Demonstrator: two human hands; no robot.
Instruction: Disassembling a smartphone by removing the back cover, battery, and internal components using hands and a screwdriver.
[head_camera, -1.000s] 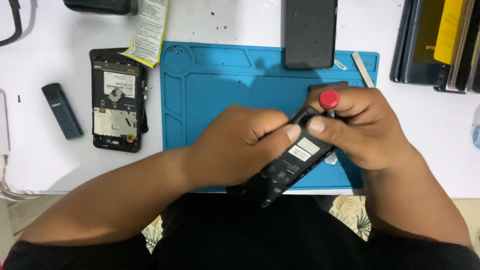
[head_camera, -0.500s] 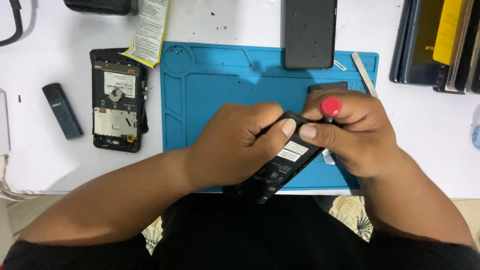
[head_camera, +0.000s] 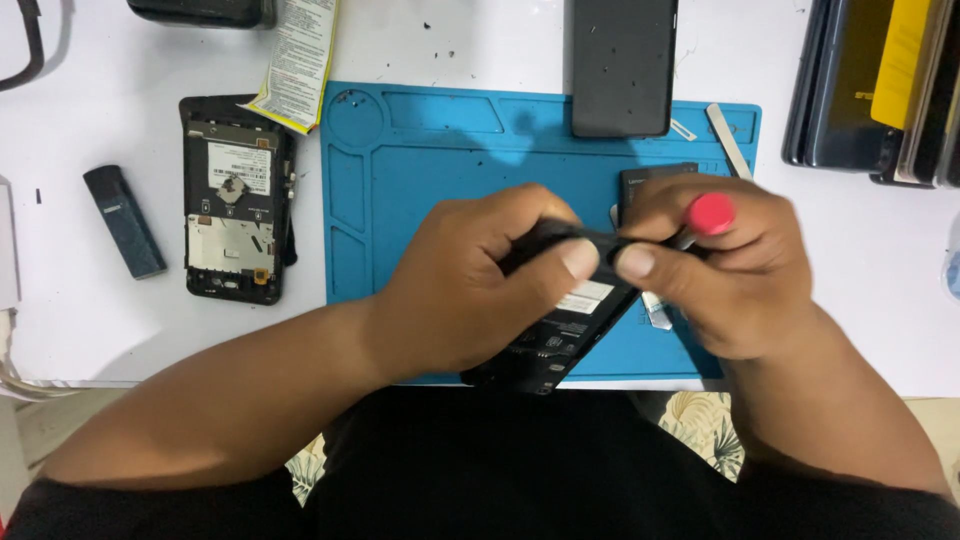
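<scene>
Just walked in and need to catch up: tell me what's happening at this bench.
A person holds an opened black phone in both hands above a blue silicone work mat. The left hand grips its upper part; the right hand pinches its edge while holding a red-capped screwdriver. Another opened black phone with its circuit board bare lies left of the mat on the white table, and a dark flat phone back lies across the mat's top edge.

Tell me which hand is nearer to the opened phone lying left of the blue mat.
Left. The left hand is over the blue mat, right of the opened phone. The right hand is farther right, beyond the left hand.
</scene>
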